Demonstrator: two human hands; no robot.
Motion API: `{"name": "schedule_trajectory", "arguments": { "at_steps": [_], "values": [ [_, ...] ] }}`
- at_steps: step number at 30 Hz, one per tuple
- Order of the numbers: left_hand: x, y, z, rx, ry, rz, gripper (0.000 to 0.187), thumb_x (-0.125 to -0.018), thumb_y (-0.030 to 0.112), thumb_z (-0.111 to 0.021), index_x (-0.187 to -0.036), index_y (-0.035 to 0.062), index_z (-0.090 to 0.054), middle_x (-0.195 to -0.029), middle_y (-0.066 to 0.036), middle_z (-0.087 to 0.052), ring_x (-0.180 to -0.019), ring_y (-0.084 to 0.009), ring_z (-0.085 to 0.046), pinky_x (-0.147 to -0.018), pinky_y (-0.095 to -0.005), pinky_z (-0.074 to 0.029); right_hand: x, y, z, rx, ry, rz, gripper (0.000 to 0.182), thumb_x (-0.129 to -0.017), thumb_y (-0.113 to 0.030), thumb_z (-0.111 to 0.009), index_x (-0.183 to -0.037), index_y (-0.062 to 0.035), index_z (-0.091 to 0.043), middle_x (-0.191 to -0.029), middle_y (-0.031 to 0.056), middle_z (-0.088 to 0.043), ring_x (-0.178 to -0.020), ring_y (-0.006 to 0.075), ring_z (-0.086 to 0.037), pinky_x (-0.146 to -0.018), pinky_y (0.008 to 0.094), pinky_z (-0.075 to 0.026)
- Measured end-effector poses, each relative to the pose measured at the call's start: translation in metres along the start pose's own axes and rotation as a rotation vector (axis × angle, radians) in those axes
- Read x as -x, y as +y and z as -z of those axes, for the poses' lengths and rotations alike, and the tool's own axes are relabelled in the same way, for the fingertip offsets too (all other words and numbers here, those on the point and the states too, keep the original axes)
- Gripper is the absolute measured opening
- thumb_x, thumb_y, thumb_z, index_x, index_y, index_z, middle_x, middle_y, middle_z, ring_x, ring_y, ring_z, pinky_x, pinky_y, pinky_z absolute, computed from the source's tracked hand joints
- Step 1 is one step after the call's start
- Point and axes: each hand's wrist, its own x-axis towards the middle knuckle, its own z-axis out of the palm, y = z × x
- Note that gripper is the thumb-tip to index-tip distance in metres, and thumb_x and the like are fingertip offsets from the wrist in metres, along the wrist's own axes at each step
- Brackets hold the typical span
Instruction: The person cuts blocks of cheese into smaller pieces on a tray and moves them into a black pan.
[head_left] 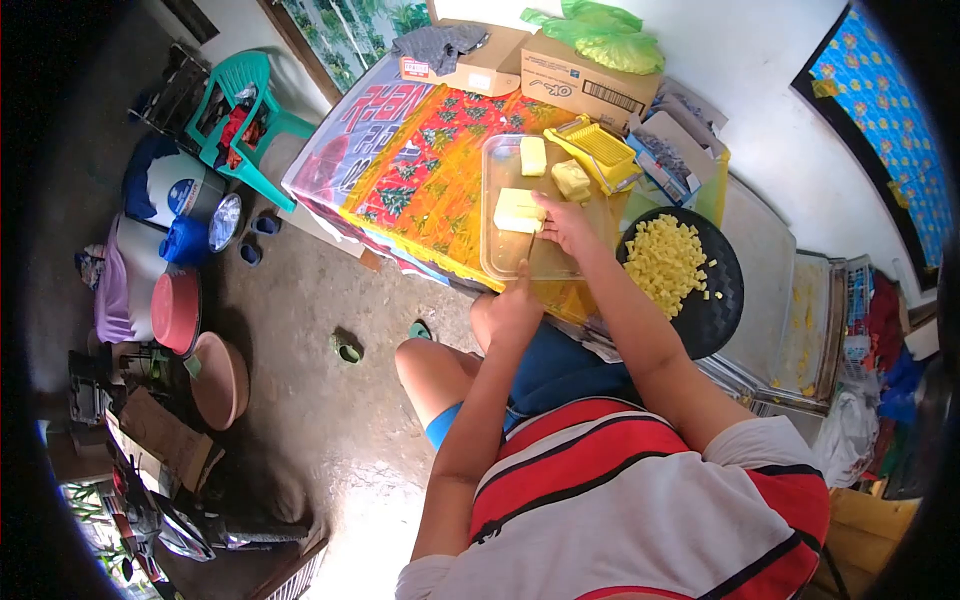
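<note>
My left hand is closed around the handle of a knife, whose blade stands beside a pale yellow block. My right hand rests on that block's right side, with its fingers pressed against it. The block lies in a clear shallow plastic tray. Two more yellow blocks, a smaller one and a stacked or cut one, sit at the tray's far side. To the right, a round black plate carries a heap of small yellow cubes.
A yellow ridged plastic holder touches the tray's far right. Cardboard boxes line the wall, one under a green plastic bag. A patterned cloth covers the table. Metal trays lie right; a green chair stands left.
</note>
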Motion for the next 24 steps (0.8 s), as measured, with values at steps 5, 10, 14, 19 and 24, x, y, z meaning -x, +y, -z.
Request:
{"name": "schedule_trajectory", "arguments": {
  "at_steps": [5,10,14,19,24],
  "values": [
    [0.002,0.001,0.000,0.113,0.051,0.027,0.041,-0.087,0.028,-0.051,-0.126,0.0203,-0.057,-0.073,-0.014,-0.067,-0.062,-0.0310,-0.065,-0.062,-0.0431,-0.053,0.007,-0.003,0.001,-0.032,-0.001,0.001,0.046,-0.080,-0.033,-0.074,-0.109,-0.0004,-0.061,-0.097,0.0081,-0.067,-0.082,0.0191,-0.066,-0.070,0.0314,-0.052],
    [0.001,0.000,0.000,0.222,0.018,0.062,0.040,-0.086,0.028,-0.051,-0.125,0.0255,-0.057,-0.073,-0.015,-0.066,-0.063,-0.0316,-0.065,-0.060,-0.0429,-0.053,0.011,-0.003,0.005,-0.038,0.010,0.023,0.045,-0.080,-0.032,-0.075,-0.108,0.0001,-0.061,-0.098,0.0089,-0.067,-0.082,0.0194,-0.066,-0.071,0.0320,-0.052],
    [0.005,0.006,0.002,0.030,0.028,0.043,0.040,-0.086,0.028,-0.051,-0.126,0.0246,-0.057,-0.075,-0.014,-0.067,-0.065,-0.0312,-0.066,-0.062,-0.0429,-0.053,0.012,0.000,0.006,-0.049,0.042,0.036,0.046,-0.080,-0.032,-0.074,-0.110,0.0000,-0.060,-0.099,0.0091,-0.067,-0.083,0.0203,-0.066,-0.073,0.0333,-0.053],
    [0.006,0.010,0.008,-0.030,0.019,0.024,0.041,-0.086,0.028,-0.052,-0.126,0.0251,-0.057,-0.078,-0.013,-0.068,-0.062,-0.0300,-0.066,-0.061,-0.0422,-0.053,0.016,-0.001,0.005,-0.070,0.054,0.037,0.048,-0.080,-0.033,-0.074,-0.112,-0.0014,-0.058,-0.102,0.0093,-0.066,-0.088,0.0212,-0.065,-0.075,0.0341,-0.052],
    [0.005,0.010,0.014,0.055,-0.009,0.039,0.040,-0.086,0.029,-0.051,-0.126,0.0268,-0.057,-0.079,-0.012,-0.068,-0.065,-0.0296,-0.066,-0.062,-0.0421,-0.053,0.016,0.000,0.014,-0.084,0.035,0.024,0.051,-0.081,-0.033,-0.073,-0.116,-0.0010,-0.056,-0.106,0.0103,-0.065,-0.090,0.0224,-0.065,-0.076,0.0348,-0.053]
  ]
}}
